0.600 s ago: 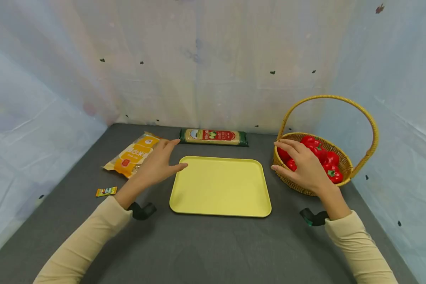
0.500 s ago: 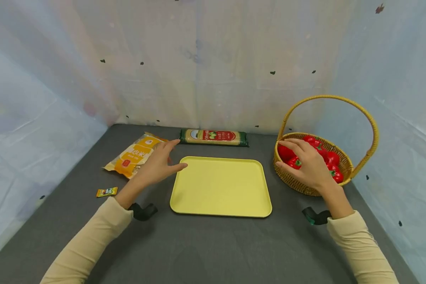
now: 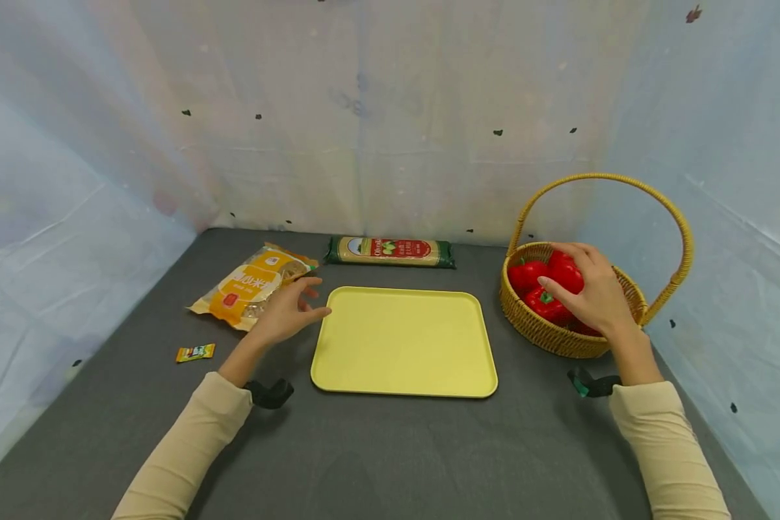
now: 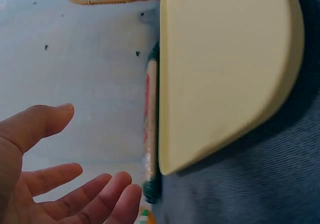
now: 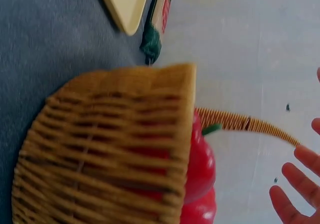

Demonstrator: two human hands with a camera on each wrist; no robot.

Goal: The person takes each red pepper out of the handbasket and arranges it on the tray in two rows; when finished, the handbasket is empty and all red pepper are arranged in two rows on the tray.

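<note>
My right hand (image 3: 594,292) hovers over the wicker basket (image 3: 536,334), fingers spread and holding nothing. Red bell peppers (image 3: 547,307) with green stems fill the basket; the hand hides some of them. In the right wrist view, the fingers (image 5: 300,181) are at the right edge, beyond the basket wall and a bulging red pepper (image 5: 202,169). On the other side, my left hand (image 3: 284,314) is relaxed with nothing in it, between the orange-and-clear food bag (image 3: 250,285) and the yellow tray (image 3: 403,343). Its loosely bent fingers (image 4: 100,194) show in the left wrist view.
Behind the tray lies a long green-and-gold pasta packet (image 3: 393,250). A small yellow-green sachet (image 3: 195,352) is on the dark grey table (image 3: 390,455) at the left. The basket's tall arched handle (image 3: 672,217) rises at the right. Pale sheets hang around the table.
My right hand has moved to the right over the basket, uncovering peppers at its left side. The left hand has drawn slightly back towards me, showing more of the food bag.
</note>
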